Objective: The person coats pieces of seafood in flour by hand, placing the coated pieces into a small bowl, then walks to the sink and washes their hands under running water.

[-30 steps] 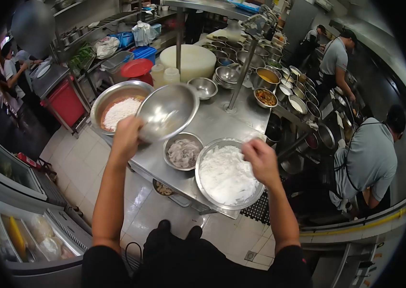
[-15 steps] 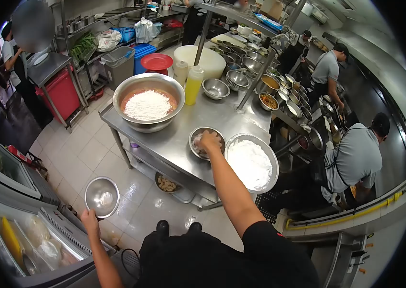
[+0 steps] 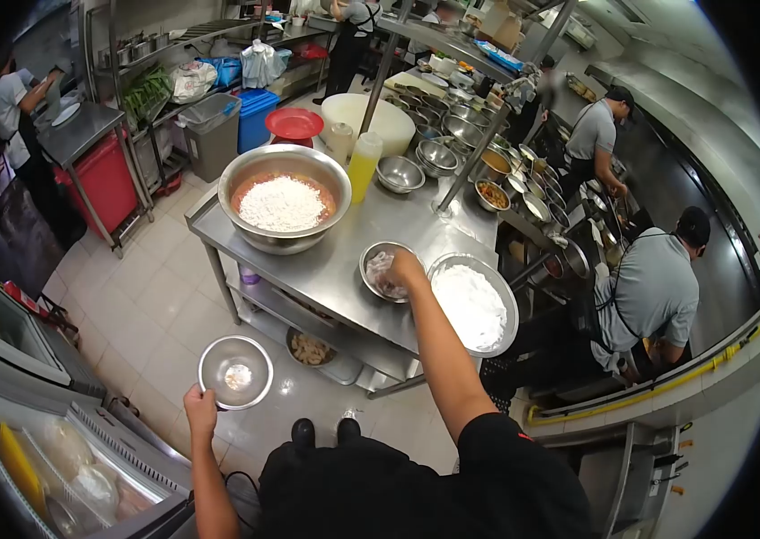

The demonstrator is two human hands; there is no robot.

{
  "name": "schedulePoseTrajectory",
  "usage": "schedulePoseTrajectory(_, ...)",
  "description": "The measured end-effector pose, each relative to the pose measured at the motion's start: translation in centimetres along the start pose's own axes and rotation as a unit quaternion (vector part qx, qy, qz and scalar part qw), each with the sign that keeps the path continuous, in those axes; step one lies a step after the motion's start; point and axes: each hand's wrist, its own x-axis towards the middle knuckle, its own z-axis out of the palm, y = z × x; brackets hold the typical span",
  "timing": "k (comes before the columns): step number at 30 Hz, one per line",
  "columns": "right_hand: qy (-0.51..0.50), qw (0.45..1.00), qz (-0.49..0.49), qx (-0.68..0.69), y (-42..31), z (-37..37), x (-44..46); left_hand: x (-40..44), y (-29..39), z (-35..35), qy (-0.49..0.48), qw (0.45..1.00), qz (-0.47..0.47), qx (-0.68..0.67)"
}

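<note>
My left hand (image 3: 201,409) is closed on the rim of a steel bowl (image 3: 256,355), held tilted over the floor, with a little white residue at its bottom. My right hand (image 3: 408,272) is at the right side of a small steel bowl (image 3: 367,286) on the table; its fingers are largely hidden. Pale pinkish pieces that look like raw meat (image 3: 382,266) lie inside that bowl. Beside it, near my right forearm, stands a wide metal bowl of white powder (image 3: 468,308). A large steel bowl (image 3: 245,232) holds reddish mix topped with white powder (image 3: 281,205).
The steel table (image 3: 335,278) has a shelf below with a bowl of light-brown pieces (image 3: 310,350). A yellow squeeze bottle (image 3: 363,168) and empty steel bowls (image 3: 400,174) stand behind. An open fridge drawer (image 3: 83,467) is at left. Co-workers (image 3: 649,283) work at right.
My left hand has moved right and slightly forward with the steel bowl, which shows more of its inside. My right hand has shifted from the small bowl's middle to its right side.
</note>
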Motion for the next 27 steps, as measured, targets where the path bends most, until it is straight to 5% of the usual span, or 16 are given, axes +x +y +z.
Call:
schedulePoseTrajectory(4, 0.136, 0.985, 0.078, 0.069, 1.1, 5.6, 0.1, -1.1, 2.2, 2.7, -0.043, 0.999, 0.007, 0.023)
schedulePoseTrajectory(9, 0.206, 0.974, 0.003, 0.095, 1.3, 3.5, -0.9, -2.2, 3.6, 5.2, -0.078, 0.979, 0.082, 0.17)
schedulePoseTrajectory(14, 0.13, 0.972, -0.131, 0.146, 0.9, 1.0, -0.7, -4.1, 4.6, 7.8, -0.118, 0.984, 0.069, 0.113)
schedulePoseTrajectory(16, 0.151, 0.984, -0.087, 0.043, 0.3, 2.0, -1.3, -4.5, 4.3, 8.4, -0.13, 0.985, 0.061, 0.096)
schedulePoseTrajectory(17, 0.052, 0.996, -0.068, 0.039, 0.3, 2.5, -0.2, -4.7, 4.1, 8.7, -0.132, 0.988, 0.042, 0.074)
schedulePoseTrajectory(20, 0.077, 0.979, -0.064, 0.179, 1.0, 3.8, 1.4, -4.6, 3.0, 9.3, -0.127, 0.99, 0.036, 0.053)
schedulePoseTrajectory(25, 0.188, 0.979, 0.003, 0.078, 1.0, 5.2, 3.7, -4.6, 1.4, 8.6, -0.119, 0.993, 0.009, 0.011)
schedulePoseTrajectory(27, 0.131, 0.988, -0.049, 0.072, 1.1, 3.3, 3.0, -4.5, 1.7, 8.5, -0.113, 0.993, 0.009, 0.019)
